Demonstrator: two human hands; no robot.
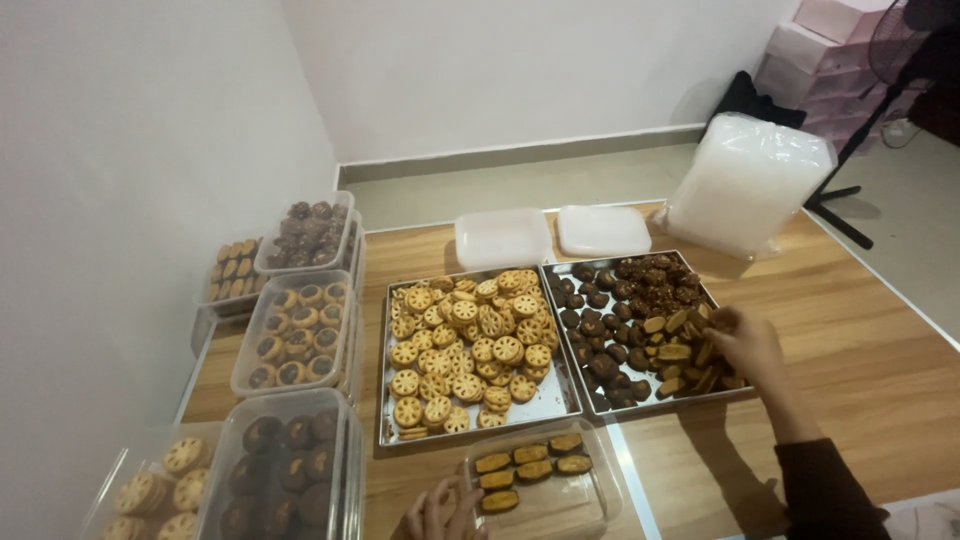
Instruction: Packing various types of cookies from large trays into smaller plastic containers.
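1. Right hand (pixel 745 345) reached into the right metal tray (pixel 700 285), fingers curled among the oval, yellow-and-brown cookies (pixel 685 355) piled at that tray's near right corner. Grip looked pinched on one cookie, but can't tell for sure – fingers partly hidden in the pile.
2. Dark sleeve (pixel 825 490) covered the right forearm, running to bottom right of frame.
3. Left hand (pixel 440 515) sat at the bottom edge, fingertips touching the near left rim of a clear plastic box (pixel 590 500). Grip loose, fingers bent, nothing held.
4. That box stood on the worktop (pixel 850 370) just in front of the trays, w/ five oval cookies (pixel 530 465) inside: a row along the far side, others below at left.
5. Same right tray also held dark chocolate pieces (pixel 600 335) at left and knobbly brown clusters (pixel 655 275) at the back.
6. Left metal tray (pixel 555 405), touching the right one, was filled w/ round, yellow lattice cookies (pixel 465 345).
7. Behind the trays: two empty, clear boxes (pixel 550 235) side by side, and a tall stack of clear lids or boxes (pixel 745 180) at back right.
8. Along the left: filled, lidded boxes (pixel 295 325) of mixed cookies, some stacked.
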